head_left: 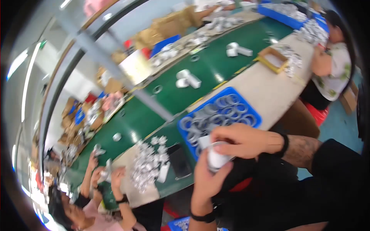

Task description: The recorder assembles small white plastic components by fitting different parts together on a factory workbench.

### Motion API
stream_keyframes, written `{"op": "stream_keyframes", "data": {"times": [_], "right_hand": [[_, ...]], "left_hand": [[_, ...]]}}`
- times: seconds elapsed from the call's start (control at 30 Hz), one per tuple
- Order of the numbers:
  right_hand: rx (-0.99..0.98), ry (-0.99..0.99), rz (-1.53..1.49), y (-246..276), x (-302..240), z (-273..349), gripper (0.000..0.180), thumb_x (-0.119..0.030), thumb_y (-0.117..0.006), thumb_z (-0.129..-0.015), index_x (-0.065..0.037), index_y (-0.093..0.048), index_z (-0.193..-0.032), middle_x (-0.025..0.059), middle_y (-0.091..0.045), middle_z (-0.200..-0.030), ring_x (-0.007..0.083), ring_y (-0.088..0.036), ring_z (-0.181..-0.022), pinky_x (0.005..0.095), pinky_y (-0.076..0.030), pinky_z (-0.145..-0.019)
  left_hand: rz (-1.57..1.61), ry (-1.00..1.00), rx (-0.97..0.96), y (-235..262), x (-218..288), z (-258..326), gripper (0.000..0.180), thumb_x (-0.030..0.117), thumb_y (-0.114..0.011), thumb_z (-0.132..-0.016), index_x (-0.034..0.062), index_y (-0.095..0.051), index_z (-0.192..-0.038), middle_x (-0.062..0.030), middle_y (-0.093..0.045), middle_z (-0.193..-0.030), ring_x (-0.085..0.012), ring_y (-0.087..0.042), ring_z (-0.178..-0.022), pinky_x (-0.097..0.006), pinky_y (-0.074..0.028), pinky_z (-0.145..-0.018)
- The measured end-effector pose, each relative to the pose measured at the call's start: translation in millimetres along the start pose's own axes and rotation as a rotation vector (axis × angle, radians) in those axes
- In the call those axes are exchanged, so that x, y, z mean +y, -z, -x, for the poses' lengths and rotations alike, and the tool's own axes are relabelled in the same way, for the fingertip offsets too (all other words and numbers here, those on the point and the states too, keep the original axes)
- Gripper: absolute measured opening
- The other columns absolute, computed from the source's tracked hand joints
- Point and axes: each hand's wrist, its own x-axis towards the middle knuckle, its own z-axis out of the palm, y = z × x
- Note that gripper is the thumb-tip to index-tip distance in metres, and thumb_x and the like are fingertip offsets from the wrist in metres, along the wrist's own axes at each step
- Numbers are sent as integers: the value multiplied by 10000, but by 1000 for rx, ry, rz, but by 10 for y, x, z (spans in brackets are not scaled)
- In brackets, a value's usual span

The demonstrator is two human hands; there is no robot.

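Roll (216, 157) upright between both hands

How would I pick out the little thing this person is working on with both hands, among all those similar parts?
Start at the long green conveyor belt, then drop to the blue tray of grey rings at its near edge. Just below the tray, the left hand and right hand meet around a small white roll. It alone is off the bench and held.
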Motion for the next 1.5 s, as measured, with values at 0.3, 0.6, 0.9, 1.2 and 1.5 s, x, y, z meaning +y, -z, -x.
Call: {"op": "stream_keyframes", "data": {"times": [0.3, 0.6, 0.9, 1.2, 1.5], "right_hand": [[54, -155, -102, 111, 89, 36, 390, -425, -717, -1133, -49, -664, -1220, 81, -718, -829, 173, -694, -719, 352, -524, -662], [46, -270, -92, 27, -36, -139, 473, -483, -786, -1084, -29, -655, -1113, 100, -739, -779, 167, -719, -683, 329, -529, -605], [64, -260, -84, -181, 64, -128, 420, -412, -769, -1110, -24, -617, -1059, 114, -746, -805, 132, -718, -707, 323, -546, -610], [335, 29, 477, -196, -79, -203, 511, -522, -780, -1014, -83, -617, -1218, 159, -755, -847, 379, -771, -753, 481, -588, -675], [415, 140, 689, -253, 83, -444, 377, -435, -707, -1041, -58, -729, -1041, 144, -748, -896, 356, -758, -729, 481, -584, -618]], "left_hand": [[-226, -97, 118, -124, 22, -155, 784, 78, -888, -901, -5, -470, -1558, -200, -683, -1393, -246, -693, -1254, -396, -562, -1059], [-352, -49, 138, -101, 193, -205, 471, 95, -897, -914, -3, -665, -1311, -97, -764, -1171, -138, -718, -1032, -318, -578, -881], [-507, -40, 166, 23, 217, -255, 539, 205, -928, -893, -8, -706, -1336, -227, -824, -1137, -305, -833, -1051, -406, -634, -891], [-701, -163, 136, 9, 313, -524, 635, 187, -876, -894, 54, -558, -1427, -273, -784, -1240, -504, -780, -1118, -536, -629, -908], [-650, -138, 194, -54, 299, -574, 637, 199, -841, -939, 49, -523, -1471, -270, -782, -1281, -493, -768, -1168, -532, -598, -1000]]}}
